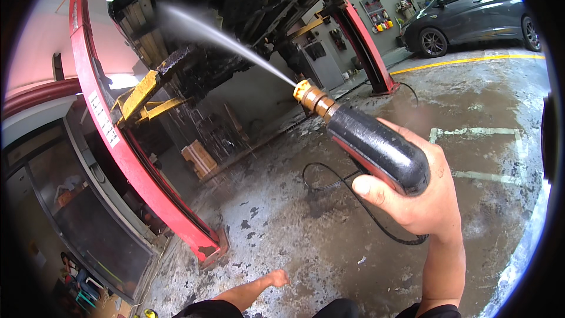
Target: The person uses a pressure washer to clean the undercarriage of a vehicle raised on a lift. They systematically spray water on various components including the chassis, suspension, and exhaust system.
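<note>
My right hand (432, 200) is wrapped round a black and red pressure washer gun (379, 150), raised and tilted up to the left. From its brass and yellow nozzle (312, 99) a white water jet (232, 47) shoots at the dark underside of a lifted car (235, 0). Water drips off below a yellow lift arm (138, 97). A black hose (368, 209) loops behind the gun down to the floor. Low in the view, my left hand (278, 278) is closed in a loose fist, away from the gun, with nothing seen in it.
Red lift posts stand at the left (129, 141) and farther back (365, 41). Wet, stained concrete floor (282, 224) spreads below. A dark car (471, 15) is parked at the back right beyond a yellow line (465, 62). A cardboard box (200, 159) sits beneath the lifted car.
</note>
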